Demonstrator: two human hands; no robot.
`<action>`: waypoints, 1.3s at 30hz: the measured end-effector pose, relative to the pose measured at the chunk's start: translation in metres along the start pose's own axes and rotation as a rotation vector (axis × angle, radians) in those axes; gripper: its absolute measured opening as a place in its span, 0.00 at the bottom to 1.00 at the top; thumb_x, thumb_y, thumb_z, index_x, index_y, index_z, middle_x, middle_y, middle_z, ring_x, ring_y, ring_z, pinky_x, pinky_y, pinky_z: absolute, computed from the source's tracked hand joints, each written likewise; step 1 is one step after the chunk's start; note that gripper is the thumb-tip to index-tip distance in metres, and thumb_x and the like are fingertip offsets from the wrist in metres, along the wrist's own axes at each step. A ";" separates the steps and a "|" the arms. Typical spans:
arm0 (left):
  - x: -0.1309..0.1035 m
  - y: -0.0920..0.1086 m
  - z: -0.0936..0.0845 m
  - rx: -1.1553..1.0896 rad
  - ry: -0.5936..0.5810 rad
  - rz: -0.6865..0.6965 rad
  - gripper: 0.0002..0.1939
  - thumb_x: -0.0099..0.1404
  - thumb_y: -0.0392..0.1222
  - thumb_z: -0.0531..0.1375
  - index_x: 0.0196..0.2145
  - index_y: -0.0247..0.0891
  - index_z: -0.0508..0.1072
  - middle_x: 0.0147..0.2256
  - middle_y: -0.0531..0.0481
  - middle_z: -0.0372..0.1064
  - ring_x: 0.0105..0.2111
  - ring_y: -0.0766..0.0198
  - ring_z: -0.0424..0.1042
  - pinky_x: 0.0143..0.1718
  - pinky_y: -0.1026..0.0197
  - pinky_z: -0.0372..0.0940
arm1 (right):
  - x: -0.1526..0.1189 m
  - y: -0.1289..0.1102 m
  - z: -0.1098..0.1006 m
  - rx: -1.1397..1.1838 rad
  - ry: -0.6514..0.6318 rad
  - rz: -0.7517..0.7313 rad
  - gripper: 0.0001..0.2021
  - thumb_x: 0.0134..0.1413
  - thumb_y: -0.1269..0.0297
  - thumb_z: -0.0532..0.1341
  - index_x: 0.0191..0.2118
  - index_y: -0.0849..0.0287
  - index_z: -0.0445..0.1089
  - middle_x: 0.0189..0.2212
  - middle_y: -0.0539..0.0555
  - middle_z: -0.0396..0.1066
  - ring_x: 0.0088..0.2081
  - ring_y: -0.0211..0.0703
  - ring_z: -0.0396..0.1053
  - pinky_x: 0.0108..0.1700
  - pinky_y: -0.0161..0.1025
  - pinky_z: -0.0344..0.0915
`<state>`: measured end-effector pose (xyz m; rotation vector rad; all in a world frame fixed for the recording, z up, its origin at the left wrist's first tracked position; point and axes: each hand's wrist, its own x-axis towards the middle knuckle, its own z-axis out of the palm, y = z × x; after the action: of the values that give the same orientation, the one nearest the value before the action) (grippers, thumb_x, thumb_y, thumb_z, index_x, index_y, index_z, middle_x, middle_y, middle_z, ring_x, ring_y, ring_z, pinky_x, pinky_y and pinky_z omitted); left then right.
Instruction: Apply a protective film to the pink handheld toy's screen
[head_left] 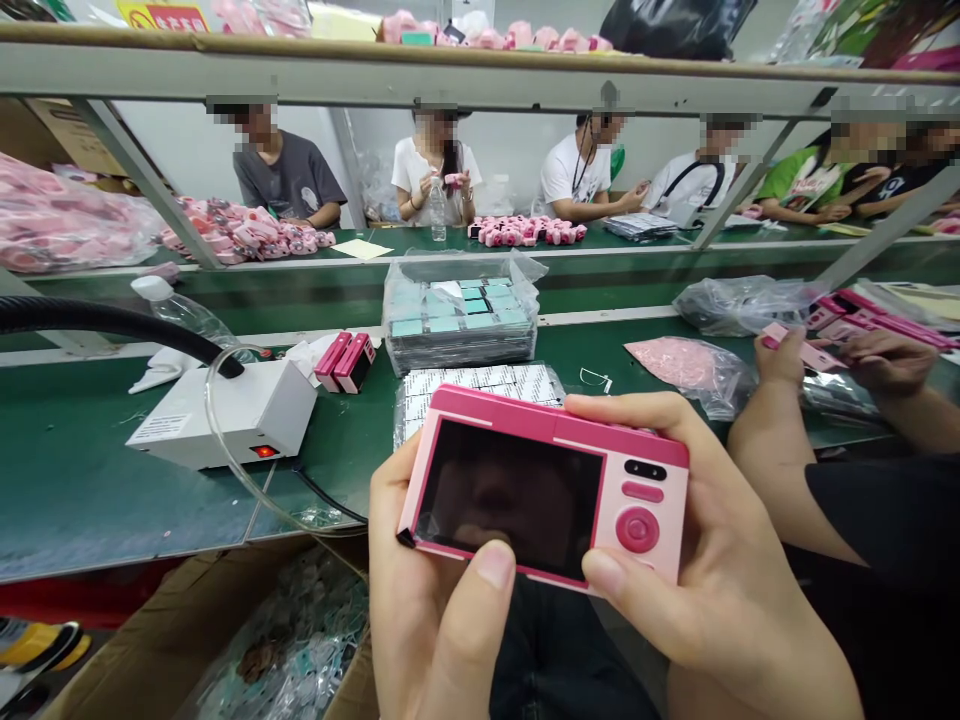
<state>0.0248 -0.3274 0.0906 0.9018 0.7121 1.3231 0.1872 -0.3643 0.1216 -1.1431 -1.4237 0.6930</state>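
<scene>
Both hands hold a pink camera [546, 487] low in the middle, above the lap and near the edge of the green table [67, 470]. The left hand [424, 590] grips its left end, with the thumb on the lower edge of the screen. The right hand [712, 570] wraps its right end, fingers [637, 412] pressed together along the top. At 10 o'clock stands a white box [225, 415]; at 12 o'clock lies a bagged stack of trays [459, 320].

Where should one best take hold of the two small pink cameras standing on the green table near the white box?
Grip each pink camera by its long flat sides, coming from above. They stand on edge, side by side and touching, with the white box close on the left.
</scene>
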 end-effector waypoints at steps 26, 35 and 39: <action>0.034 -0.072 -0.013 -0.159 -0.140 -0.234 0.27 0.65 0.52 0.76 0.61 0.49 0.82 0.61 0.40 0.79 0.63 0.41 0.78 0.59 0.49 0.78 | -0.002 0.027 0.034 -0.140 0.349 -0.188 0.25 0.64 0.73 0.71 0.62 0.42 0.75 0.56 0.51 0.81 0.59 0.53 0.78 0.57 0.50 0.80; 0.034 -0.069 -0.006 -0.101 -0.026 -0.149 0.29 0.63 0.48 0.77 0.60 0.48 0.80 0.56 0.43 0.80 0.59 0.48 0.79 0.57 0.56 0.77 | -0.001 0.036 0.027 -0.076 0.389 -0.129 0.22 0.65 0.70 0.72 0.60 0.41 0.76 0.53 0.49 0.82 0.54 0.49 0.80 0.55 0.45 0.81; 0.041 -0.073 -0.010 0.052 0.139 0.193 0.26 0.60 0.37 0.79 0.54 0.48 0.81 0.56 0.48 0.78 0.58 0.54 0.79 0.55 0.61 0.77 | 0.002 0.057 0.016 0.126 0.310 0.040 0.14 0.69 0.63 0.71 0.57 0.44 0.78 0.55 0.52 0.81 0.57 0.49 0.80 0.58 0.42 0.80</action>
<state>0.0578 -0.2862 0.0242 0.9447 0.7847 1.5566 0.1862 -0.3394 0.0679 -1.1273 -1.0845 0.5953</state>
